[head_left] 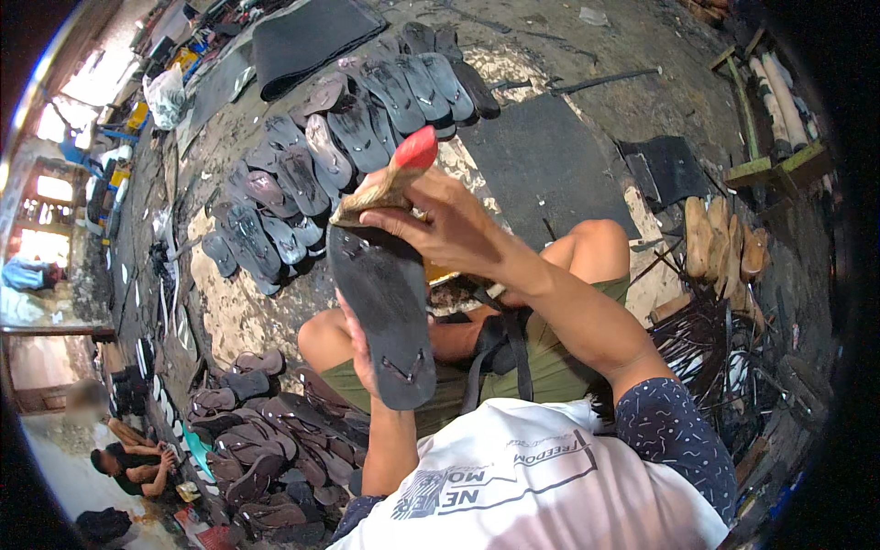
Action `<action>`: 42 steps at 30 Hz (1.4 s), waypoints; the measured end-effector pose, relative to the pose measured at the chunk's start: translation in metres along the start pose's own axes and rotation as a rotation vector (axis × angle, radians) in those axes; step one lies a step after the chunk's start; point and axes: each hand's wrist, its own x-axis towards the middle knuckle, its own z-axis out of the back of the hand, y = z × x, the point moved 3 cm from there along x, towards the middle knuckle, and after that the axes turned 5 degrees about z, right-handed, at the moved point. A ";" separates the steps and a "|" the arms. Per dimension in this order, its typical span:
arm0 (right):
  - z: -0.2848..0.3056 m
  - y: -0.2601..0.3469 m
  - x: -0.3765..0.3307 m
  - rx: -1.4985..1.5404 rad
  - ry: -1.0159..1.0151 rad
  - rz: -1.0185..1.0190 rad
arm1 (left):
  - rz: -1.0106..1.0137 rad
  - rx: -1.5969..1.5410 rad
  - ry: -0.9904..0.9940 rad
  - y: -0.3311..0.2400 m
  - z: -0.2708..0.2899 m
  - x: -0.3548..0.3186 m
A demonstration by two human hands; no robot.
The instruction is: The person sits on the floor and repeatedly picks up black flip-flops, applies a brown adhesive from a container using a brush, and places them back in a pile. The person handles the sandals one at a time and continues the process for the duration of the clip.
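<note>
left hand (pixel 359 348): under/behind a dark flip-flop sole (pixel 385 316), mostly hidden by it; fingers wrapped round its edge, clamped on it, holding it up over the lap.
right hand (pixel 440 229): closed around a wooden-handled brush (pixel 390 179) with a red end; brush head sits at the top end of the sole, touching it.
hands relative: apart, left low on the sole, right at its upper end.
sole: black, underside facing the camera, strap plugs visible near the lower end; tilted, long axis running up-down between the knees (pixel 325 335).
strap: black strap (pixel 500 353) hangs over the lap, just right of the sole.
floor ahead: rows of finished dark soles (pixel 302 174) laid overlapping in a fan on the rough floor (pixel 238 302).
floor far: black rubber sheets (pixel 302 41) at the top, another black sheet (pixel 545 160) to the right of the fan.
floor left-low: pile of brownish flip-flops (pixel 266 449) beside the left knee.
right side: wooden shoe lasts (pixel 724 238) in a row, bundle of black straps (pixel 706 353) below them, near the right elbow.
other person: seated on the floor at lower left (pixel 133 458), well apart, own hands by the knees.
</note>
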 end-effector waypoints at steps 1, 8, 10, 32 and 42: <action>-0.004 0.003 -0.005 0.130 -0.005 -0.091 | -0.001 0.005 -0.003 -0.004 -0.005 0.010; -0.043 0.076 -0.105 0.479 0.163 -0.524 | -0.147 -0.168 0.175 -0.032 0.007 0.065; -0.045 0.086 -0.110 0.498 0.182 -0.451 | -0.171 -0.144 0.086 -0.036 0.020 0.074; -0.123 -0.045 0.020 0.296 0.092 -0.384 | -0.080 -0.320 -0.067 -0.095 0.075 0.035; 0.018 -0.101 -0.100 -0.154 -0.182 -0.832 | -0.155 0.335 -0.755 -0.307 0.488 0.132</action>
